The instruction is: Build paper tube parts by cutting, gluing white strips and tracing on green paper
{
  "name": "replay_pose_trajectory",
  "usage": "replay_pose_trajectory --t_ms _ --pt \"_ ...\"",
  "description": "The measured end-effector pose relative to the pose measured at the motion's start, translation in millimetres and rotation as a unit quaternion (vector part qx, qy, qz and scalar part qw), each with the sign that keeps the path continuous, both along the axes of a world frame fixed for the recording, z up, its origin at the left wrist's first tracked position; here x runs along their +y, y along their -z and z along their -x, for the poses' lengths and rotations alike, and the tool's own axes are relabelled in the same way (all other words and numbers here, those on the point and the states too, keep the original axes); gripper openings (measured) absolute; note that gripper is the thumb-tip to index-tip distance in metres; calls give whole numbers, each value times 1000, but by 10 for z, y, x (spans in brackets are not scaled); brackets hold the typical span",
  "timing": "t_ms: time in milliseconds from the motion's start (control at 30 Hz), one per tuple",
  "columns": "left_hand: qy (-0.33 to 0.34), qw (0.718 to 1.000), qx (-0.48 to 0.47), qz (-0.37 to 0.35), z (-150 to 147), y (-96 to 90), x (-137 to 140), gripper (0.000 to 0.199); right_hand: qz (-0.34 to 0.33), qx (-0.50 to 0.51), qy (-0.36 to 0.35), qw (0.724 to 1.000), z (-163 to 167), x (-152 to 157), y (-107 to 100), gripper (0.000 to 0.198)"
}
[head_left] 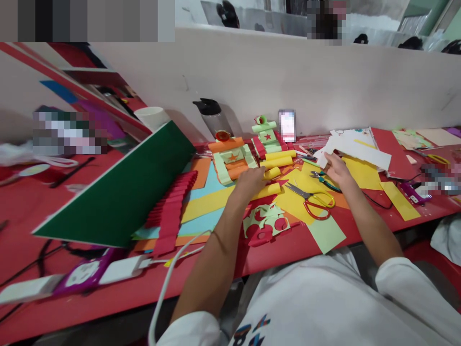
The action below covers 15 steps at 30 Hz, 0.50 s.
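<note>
My left hand [253, 179] is at the middle of the table with its fingers bent around a yellow paper roll [272, 173]. Another yellow roll [268, 191] lies just below it, and two more lie above. Out to the right, my right hand [337, 168] pinches the corner of a folded white sheet [321, 154]. Between the hands are scissors [311, 196] with yellow and red handles and teal-handled pliers [326, 181], both on yellow paper [297, 197]. Two paper models, one orange and green [232, 157] and one green and red [267, 138], stand behind my left hand.
A green board [122, 192] leans at the left, beside pleated red paper [169, 206]. A bottle [212, 117] and a phone [287, 126] stand against the wall. Cut scraps [264, 223] lie near the front edge. A white cable [169, 274] runs past my left arm from a power strip [84, 274].
</note>
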<state>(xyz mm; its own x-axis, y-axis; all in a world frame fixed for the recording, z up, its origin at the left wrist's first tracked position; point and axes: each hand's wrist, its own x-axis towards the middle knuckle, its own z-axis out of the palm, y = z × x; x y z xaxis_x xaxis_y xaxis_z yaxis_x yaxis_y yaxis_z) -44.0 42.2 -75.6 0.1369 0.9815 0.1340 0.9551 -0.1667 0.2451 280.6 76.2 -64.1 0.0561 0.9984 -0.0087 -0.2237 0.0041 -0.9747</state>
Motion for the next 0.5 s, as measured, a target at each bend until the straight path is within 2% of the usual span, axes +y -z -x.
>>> replay_pose_trajectory --t_ms 100,200,300,500 --pt "3 1000 11 2 50 0 25 39 57 25 -29 998 2 -95 -89 29" --pt "-1 1000 5 22 92 -34 23 35 73 -2 -105 992 -11 -193 -180 27" --pt "6 999 22 31 94 -64 -5 34 66 -35 -149 986 -8 -244 -217 27" --pt "29 999 9 -19 46 -102 -36 38 -7 -101 -150 984 39 -271 -180 36"
